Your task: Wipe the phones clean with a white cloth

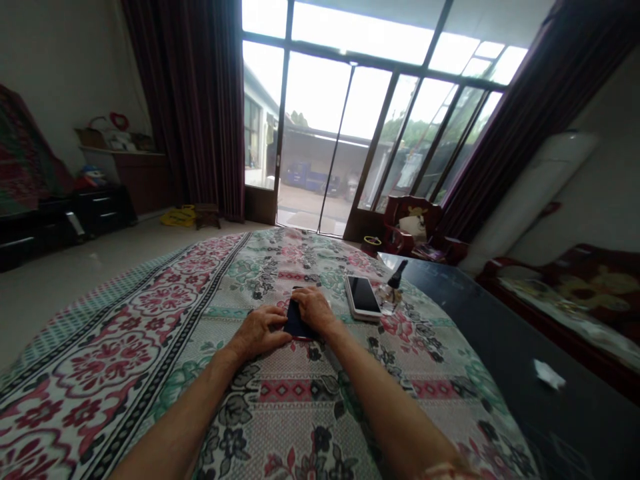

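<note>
A dark blue, flat rectangular thing (pixel 299 325) lies on the flowered tablecloth (pixel 295 390) in front of me; its kind is not plain. My left hand (pixel 263 330) steadies its left side, fingertips on the edge and thumb at the lower corner. Over its upper right part rests my right hand (pixel 313 308), fingers curled and pressed down. A small white bit shows beside the right hand; whether the hand holds it is hidden. To the right sits a white-framed phone with a dark screen (pixel 365 295), on top of a pale box-like thing.
Beside the phone stands a clear glass bottle (pixel 390 300) with a black top (pixel 398 274). A black table (pixel 480 347) adjoins on the right, bearing a crumpled white tissue (pixel 549 374). Wooden chairs (pixel 410 227), glass doors (pixel 320 153) and dark curtains (pixel 193 113) lie beyond.
</note>
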`<act>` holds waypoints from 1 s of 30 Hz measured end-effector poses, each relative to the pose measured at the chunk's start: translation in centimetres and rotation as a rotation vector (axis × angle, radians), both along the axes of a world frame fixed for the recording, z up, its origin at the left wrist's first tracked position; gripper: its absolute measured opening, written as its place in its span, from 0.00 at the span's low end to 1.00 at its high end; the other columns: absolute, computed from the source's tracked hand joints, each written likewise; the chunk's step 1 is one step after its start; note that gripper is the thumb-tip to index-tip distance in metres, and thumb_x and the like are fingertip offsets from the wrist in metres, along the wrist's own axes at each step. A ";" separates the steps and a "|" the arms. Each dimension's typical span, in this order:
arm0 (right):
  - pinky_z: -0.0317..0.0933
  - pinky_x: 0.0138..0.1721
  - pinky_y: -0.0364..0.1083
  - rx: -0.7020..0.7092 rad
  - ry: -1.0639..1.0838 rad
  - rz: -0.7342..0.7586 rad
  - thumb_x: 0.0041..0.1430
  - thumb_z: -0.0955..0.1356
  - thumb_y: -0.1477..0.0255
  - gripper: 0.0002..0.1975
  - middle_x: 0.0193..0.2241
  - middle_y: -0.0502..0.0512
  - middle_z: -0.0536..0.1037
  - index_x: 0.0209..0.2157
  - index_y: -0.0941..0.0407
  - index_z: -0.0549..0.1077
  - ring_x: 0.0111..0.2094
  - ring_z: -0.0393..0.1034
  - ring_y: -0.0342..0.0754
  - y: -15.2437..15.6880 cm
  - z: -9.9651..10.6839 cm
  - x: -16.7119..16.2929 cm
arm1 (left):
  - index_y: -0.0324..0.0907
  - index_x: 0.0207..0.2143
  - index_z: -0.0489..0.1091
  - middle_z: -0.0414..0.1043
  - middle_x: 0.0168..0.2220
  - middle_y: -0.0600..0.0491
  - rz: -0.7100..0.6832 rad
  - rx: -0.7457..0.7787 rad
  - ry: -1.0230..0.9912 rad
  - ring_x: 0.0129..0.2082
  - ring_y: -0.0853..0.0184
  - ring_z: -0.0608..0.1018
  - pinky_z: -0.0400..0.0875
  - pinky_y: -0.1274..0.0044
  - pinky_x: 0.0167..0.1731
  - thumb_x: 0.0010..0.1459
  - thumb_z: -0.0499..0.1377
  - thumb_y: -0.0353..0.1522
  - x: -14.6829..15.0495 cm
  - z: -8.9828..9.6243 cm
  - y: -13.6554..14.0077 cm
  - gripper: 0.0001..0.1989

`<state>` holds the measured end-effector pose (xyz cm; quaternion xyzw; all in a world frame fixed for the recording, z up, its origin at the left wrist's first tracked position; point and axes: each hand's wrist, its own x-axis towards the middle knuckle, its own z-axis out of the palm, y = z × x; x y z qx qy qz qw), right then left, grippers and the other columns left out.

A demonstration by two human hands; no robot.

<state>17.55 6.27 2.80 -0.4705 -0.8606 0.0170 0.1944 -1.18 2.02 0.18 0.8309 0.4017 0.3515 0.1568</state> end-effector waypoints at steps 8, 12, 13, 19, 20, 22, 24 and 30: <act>0.56 0.52 0.46 -0.003 -0.006 0.031 0.60 0.63 0.81 0.17 0.47 0.53 0.78 0.44 0.54 0.78 0.47 0.67 0.49 -4.1 0.0 -0.2 | 0.47 0.32 0.81 0.79 0.41 0.52 0.032 0.008 0.008 0.43 0.60 0.79 0.72 0.71 0.47 0.45 0.68 0.32 0.0 -0.3 0.1 0.08; 0.56 0.53 0.46 0.014 0.032 0.069 0.58 0.63 0.81 0.17 0.48 0.53 0.78 0.44 0.55 0.77 0.47 0.67 0.49 -6.2 -0.1 0.2 | 0.48 0.35 0.81 0.79 0.41 0.52 0.022 -0.001 0.017 0.43 0.60 0.78 0.72 0.72 0.47 0.46 0.68 0.32 0.0 0.0 -0.1 0.10; 0.56 0.53 0.46 0.020 0.047 0.082 0.58 0.63 0.82 0.17 0.48 0.53 0.78 0.45 0.55 0.77 0.46 0.67 0.49 -6.6 -0.2 0.4 | 0.48 0.35 0.81 0.79 0.41 0.52 0.022 0.000 0.021 0.43 0.60 0.78 0.72 0.72 0.47 0.47 0.68 0.32 0.0 0.0 -0.2 0.10; 0.57 0.52 0.46 0.012 0.098 0.102 0.56 0.64 0.84 0.18 0.48 0.53 0.79 0.44 0.55 0.78 0.46 0.69 0.49 -6.2 -0.5 1.2 | 0.48 0.35 0.81 0.79 0.41 0.53 0.030 -0.001 0.035 0.44 0.62 0.78 0.71 0.74 0.47 0.48 0.67 0.32 0.0 -0.4 -0.1 0.09; 0.57 0.52 0.46 0.009 0.103 0.092 0.56 0.63 0.84 0.18 0.47 0.53 0.79 0.43 0.56 0.78 0.46 0.69 0.49 -5.6 -0.5 1.2 | 0.48 0.35 0.81 0.79 0.41 0.53 0.030 0.000 0.034 0.44 0.62 0.78 0.71 0.74 0.47 0.48 0.67 0.32 0.0 -0.5 0.0 0.09; 0.58 0.52 0.46 0.005 0.110 0.067 0.57 0.63 0.84 0.17 0.46 0.53 0.80 0.42 0.56 0.79 0.46 0.70 0.49 -4.0 -0.5 1.1 | 0.47 0.35 0.81 0.79 0.42 0.53 0.028 0.004 0.031 0.45 0.62 0.78 0.71 0.74 0.48 0.49 0.67 0.32 0.0 -0.7 0.1 0.09; 0.58 0.52 0.46 0.001 0.116 0.043 0.57 0.63 0.84 0.16 0.46 0.54 0.80 0.40 0.56 0.79 0.46 0.70 0.49 -2.2 -0.5 1.1 | 0.47 0.36 0.80 0.79 0.42 0.53 0.029 0.006 0.031 0.44 0.62 0.77 0.71 0.73 0.47 0.49 0.67 0.33 -0.1 -0.8 0.2 0.09; 0.57 0.54 0.45 -0.020 0.115 -0.038 0.57 0.62 0.85 0.18 0.43 0.54 0.81 0.37 0.54 0.79 0.47 0.72 0.48 2.7 -0.4 1.5 | 0.46 0.38 0.80 0.78 0.42 0.52 0.015 0.000 0.033 0.44 0.62 0.77 0.71 0.73 0.46 0.51 0.66 0.35 -0.1 -0.7 0.2 0.10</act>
